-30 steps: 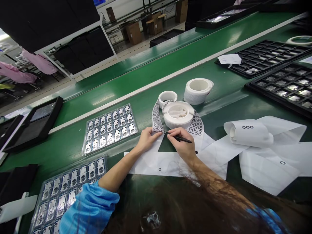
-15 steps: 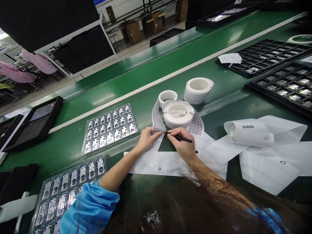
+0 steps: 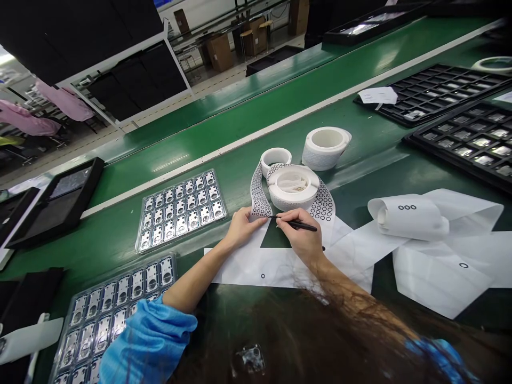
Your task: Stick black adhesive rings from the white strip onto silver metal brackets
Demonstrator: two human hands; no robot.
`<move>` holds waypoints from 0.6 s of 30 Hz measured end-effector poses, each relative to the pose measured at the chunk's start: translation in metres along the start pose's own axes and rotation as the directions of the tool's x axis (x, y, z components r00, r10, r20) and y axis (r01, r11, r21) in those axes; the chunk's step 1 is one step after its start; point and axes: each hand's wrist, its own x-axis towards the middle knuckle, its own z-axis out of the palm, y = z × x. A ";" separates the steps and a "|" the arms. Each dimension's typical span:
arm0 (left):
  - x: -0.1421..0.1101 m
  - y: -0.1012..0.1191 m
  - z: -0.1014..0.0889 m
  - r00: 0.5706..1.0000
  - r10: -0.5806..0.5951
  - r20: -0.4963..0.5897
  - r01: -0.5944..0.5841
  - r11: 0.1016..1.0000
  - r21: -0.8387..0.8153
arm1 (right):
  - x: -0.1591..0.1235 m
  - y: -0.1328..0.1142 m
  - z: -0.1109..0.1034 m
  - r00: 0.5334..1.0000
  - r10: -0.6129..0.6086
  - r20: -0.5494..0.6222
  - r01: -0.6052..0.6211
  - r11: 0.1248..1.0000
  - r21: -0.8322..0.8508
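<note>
My left hand (image 3: pixel 242 226) pinches the lower end of a white strip with black ring stickers (image 3: pixel 260 194), thumb and fingers closed on it. In my right hand (image 3: pixel 301 234) are slim black tweezers (image 3: pixel 302 226), their points at the strip's end beside my left thumb. Just beyond my hands stands a white sticker roll (image 3: pixel 294 198), with more ring-printed strip on its right. A smaller white roll (image 3: pixel 276 154) touches the strip behind it. Under my wrists lies white backing paper (image 3: pixel 240 272) with a single ring on it.
Clear trays of metal plates (image 3: pixel 182 208) (image 3: pixel 116 304) lie left. A larger white roll (image 3: pixel 326 149) stands behind. Curled backing paper (image 3: pixel 416 224) covers the right side. Black compartment trays (image 3: pixel 464 133) sit at far right, a black box (image 3: pixel 60 213) at far left.
Hardly anything differs. My right hand and the tweezers have shifted very slightly to the right; my left hand keeps its hold on the strip.
</note>
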 end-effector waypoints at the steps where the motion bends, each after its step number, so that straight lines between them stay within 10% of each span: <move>1: 0.000 0.000 0.000 1.000 -0.003 -0.002 0.003 1.000 0.000 | -0.001 -0.001 0.000 1.000 0.002 0.001 -0.002 1.000 0.002; 12: -0.006 0.005 -0.003 0.993 -0.017 -0.118 0.017 1.000 -0.001 | -0.010 -0.030 -0.007 0.993 -0.118 -0.018 0.119 0.989 0.086; 18: -0.107 0.035 -0.040 0.967 0.096 -0.236 -0.069 0.990 0.119 | -0.076 -0.090 -0.031 0.967 -0.247 -0.059 0.252 0.960 0.125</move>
